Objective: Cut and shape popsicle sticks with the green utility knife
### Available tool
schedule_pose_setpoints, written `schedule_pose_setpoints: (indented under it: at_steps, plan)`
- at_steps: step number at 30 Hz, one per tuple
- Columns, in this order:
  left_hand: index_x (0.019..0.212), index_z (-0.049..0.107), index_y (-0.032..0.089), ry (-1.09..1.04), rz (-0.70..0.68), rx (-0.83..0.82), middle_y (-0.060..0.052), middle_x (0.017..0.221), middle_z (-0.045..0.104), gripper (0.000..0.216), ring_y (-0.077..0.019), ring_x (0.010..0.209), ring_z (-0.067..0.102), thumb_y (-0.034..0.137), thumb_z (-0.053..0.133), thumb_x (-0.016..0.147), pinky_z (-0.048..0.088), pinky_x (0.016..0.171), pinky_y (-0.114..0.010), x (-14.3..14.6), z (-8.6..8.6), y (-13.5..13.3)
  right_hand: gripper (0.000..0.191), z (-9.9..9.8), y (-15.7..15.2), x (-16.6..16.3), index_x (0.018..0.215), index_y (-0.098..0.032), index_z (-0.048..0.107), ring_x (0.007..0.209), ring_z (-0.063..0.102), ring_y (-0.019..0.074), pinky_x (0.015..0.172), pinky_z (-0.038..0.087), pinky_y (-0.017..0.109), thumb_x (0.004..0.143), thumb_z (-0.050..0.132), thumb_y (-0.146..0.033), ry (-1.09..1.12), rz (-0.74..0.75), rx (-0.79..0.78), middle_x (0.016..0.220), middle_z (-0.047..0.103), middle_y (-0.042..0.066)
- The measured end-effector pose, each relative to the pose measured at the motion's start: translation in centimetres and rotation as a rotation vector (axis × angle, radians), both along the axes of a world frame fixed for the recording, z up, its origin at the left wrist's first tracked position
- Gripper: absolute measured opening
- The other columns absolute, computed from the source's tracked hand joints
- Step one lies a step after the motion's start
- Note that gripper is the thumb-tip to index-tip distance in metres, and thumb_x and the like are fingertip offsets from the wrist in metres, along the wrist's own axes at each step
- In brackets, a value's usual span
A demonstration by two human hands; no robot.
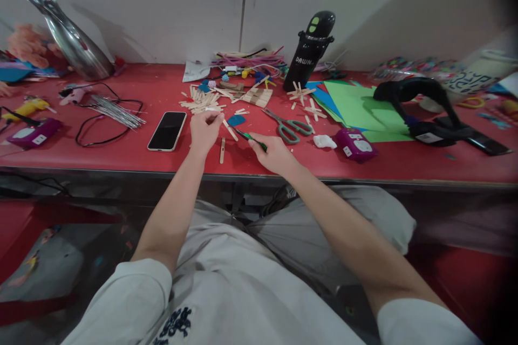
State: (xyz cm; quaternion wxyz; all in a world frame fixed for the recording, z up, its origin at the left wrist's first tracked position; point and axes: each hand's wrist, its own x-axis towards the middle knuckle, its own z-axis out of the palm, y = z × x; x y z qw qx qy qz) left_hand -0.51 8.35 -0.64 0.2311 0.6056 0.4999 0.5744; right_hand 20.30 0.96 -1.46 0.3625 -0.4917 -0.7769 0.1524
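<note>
My left hand [205, 130] rests on the red table [133, 86] with its fingers pinched on a light wooden craft stick [230, 130] that points right. My right hand [274, 153] is closed round a green-and-black pen-like tool [250, 137], whose tip points at that stick. Another loose stick [222, 150] lies between the two hands near the table's front edge. A small blue piece [236, 119] lies just beyond the tool. A heap of more sticks [202, 101] sits behind my left hand.
A black phone [167, 130] lies left of my left hand, green-handled scissors [289, 126] right of my right. Farther right are a purple box [356, 144], green paper [356, 105], a black glue gun [424, 110] and a black bottle [309, 51]. Cables and a metal jug [70, 38] are at left.
</note>
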Motion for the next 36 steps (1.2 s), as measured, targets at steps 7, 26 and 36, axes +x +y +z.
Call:
schedule_pose_setpoints:
  at_steps: [7,26,36]
  plan:
    - [0.071,0.074,0.017,-0.028,0.004,-0.034,-0.002,0.069,0.073,0.009,-0.0192,0.069,0.069,0.023,0.070,0.077,0.055,0.072,-0.032,0.0,-0.2,0.3,0.042,0.1,0.0,0.0,0.127,-0.011,0.072,0.121,0.069,0.0295,0.111,0.051,0.045,0.097,0.049,-0.030,-0.013,0.002,-0.012,0.126,0.073,0.014]
    - [0.071,0.074,0.017,-0.067,0.005,-0.052,-0.003,0.067,0.073,0.008,-0.0192,0.067,0.068,0.024,0.072,0.075,0.054,0.070,-0.032,-0.1,-0.9,1.1,0.041,-0.3,0.0,0.0,0.127,-0.015,0.072,0.121,0.068,0.0299,0.111,0.051,0.046,0.097,0.050,-0.031,0.016,0.008,-0.005,0.125,0.074,0.011]
    - [0.078,0.075,0.018,-0.013,-0.057,0.075,-0.002,0.076,0.076,0.012,-0.0183,0.074,0.070,0.029,0.071,0.082,0.056,0.073,-0.030,0.2,-0.2,0.3,0.042,-0.5,0.4,0.3,0.125,-0.016,0.074,0.123,0.068,0.0281,0.111,0.052,0.044,0.096,0.052,-0.038,0.116,-0.018,-0.026,0.126,0.073,0.010]
